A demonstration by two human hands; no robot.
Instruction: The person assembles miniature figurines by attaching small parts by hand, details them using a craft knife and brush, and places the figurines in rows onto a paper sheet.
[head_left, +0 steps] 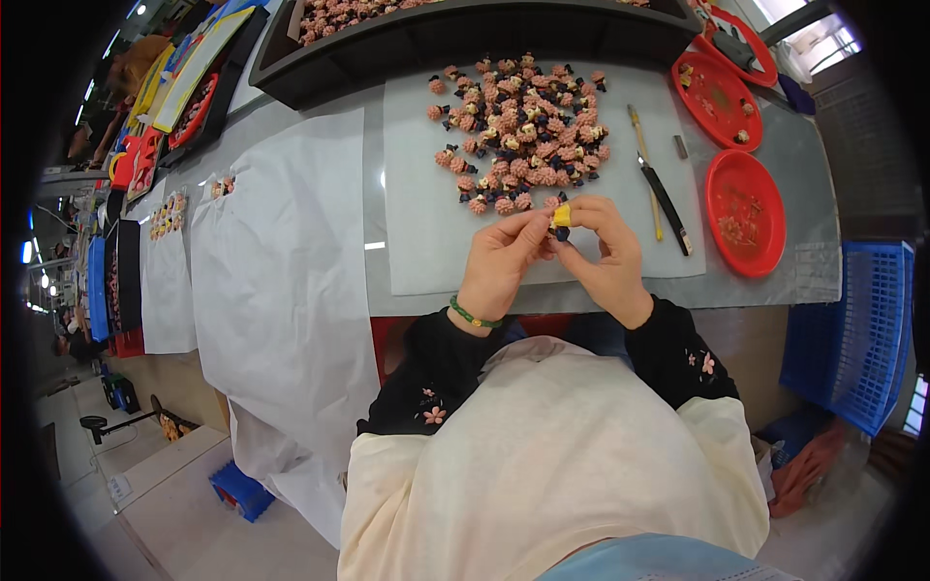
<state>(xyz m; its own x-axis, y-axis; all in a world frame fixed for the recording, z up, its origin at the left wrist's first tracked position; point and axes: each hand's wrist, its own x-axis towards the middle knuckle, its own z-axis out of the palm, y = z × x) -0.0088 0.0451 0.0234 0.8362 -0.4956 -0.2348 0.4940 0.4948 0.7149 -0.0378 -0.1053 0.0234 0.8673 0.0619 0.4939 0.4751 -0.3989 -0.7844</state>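
Note:
My left hand and my right hand meet above the near part of a white sheet. Between their fingertips is a small figurine with a dark lower part, mostly covered by the fingers. Yellow tape wraps a finger of my right hand. Both hands are closed on the figurine. Just beyond them lies a heap of similar figurines, with pink curly tops and dark bodies. To the right of the heap rest a black-handled craft knife and a thin yellow stick, which cross each other.
A long black tray of figurines spans the back. Red round dishes with scraps stand at the right, near a small grey block. White paper covers the left table. A blue plastic crate is beyond the right edge.

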